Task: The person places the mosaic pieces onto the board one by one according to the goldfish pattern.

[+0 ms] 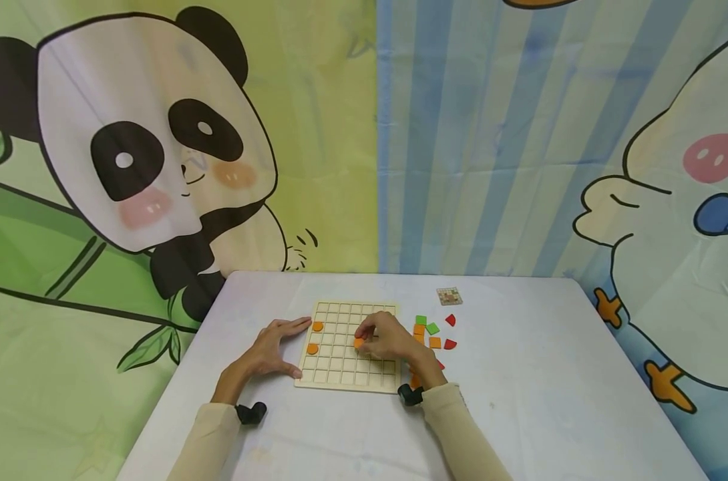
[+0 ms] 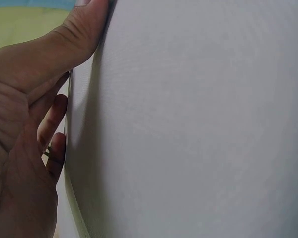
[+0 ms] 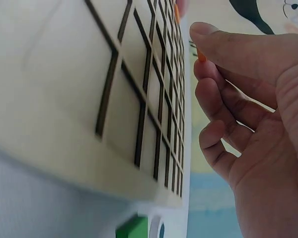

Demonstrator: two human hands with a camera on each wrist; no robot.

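A pale wooden grid board (image 1: 346, 381) lies on the white table. My left hand (image 1: 272, 349) rests at its left edge, thumb and fingers spread, fingertips right at the rim. Over the right half of the board, my right hand (image 1: 387, 337) pinches an orange round piece (image 1: 358, 343) between thumb and forefinger. The right wrist view shows this orange piece (image 3: 202, 56) edge-on, held above the grid, with the other fingers loosely bent. Two orange discs, an upper disc (image 1: 318, 326) and a lower disc (image 1: 312, 349), sit in the board's left part.
Right of the board lie loose pieces: green squares (image 1: 421, 320), orange squares (image 1: 435, 343) and red quarter-round pieces (image 1: 450, 344). Some are partly hidden by the right forearm. A small patterned card (image 1: 449, 296) lies farther back. Printed curtains (image 1: 316, 167) hang behind the table (image 1: 520, 401).
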